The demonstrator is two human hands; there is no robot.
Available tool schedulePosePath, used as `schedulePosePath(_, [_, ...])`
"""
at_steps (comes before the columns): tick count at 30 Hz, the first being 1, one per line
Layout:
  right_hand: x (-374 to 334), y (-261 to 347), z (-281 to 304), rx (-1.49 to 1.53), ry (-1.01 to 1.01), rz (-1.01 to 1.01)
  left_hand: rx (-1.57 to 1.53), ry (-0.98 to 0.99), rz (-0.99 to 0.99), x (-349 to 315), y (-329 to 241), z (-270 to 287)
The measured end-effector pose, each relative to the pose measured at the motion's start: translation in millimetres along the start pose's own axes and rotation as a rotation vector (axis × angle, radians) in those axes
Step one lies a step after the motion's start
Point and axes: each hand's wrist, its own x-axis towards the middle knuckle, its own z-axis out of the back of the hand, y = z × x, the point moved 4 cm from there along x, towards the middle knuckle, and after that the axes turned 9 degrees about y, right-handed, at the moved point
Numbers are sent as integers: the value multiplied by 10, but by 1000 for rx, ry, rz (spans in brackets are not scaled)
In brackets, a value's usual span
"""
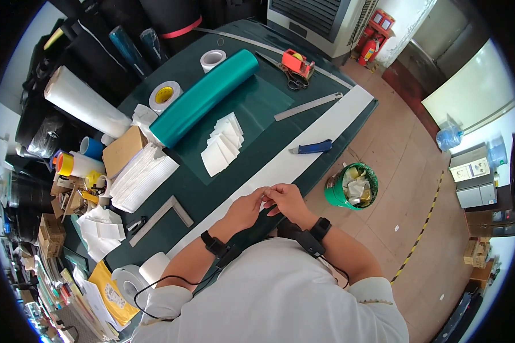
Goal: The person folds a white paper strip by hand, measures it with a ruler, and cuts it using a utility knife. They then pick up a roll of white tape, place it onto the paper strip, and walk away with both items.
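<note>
My left hand and my right hand meet above the table's near edge, over a long white strip. Their fingertips are pinched together. Whatever they may hold is too small to make out. Ahead of the right hand, a blue utility knife lies across the strip. Several white paper pieces are fanned out on a green sheet, which runs from a green film roll. Farther off lies a steel ruler.
A red tape dispenser and scissors lie at the far right. Tape rolls, a metal square and a stapler are to the left. A green waste bin stands on the floor beyond the right table edge.
</note>
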Motion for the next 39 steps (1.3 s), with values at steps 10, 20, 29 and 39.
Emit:
schedulePosePath(10, [26,-29,-2,18,8,-9,3,25,44,-9,-6,2])
schedulePosePath(20, [42,-58,16,24,15,-13,14,10,15,-19,5,-1])
schedulePosePath(29, [-4,32,2,60,18,-66,312,-80,-81,-51,-33,108])
schedulePosePath(39, [14,1,13,115,12,-32,136,-120,-139,-126,-111,217])
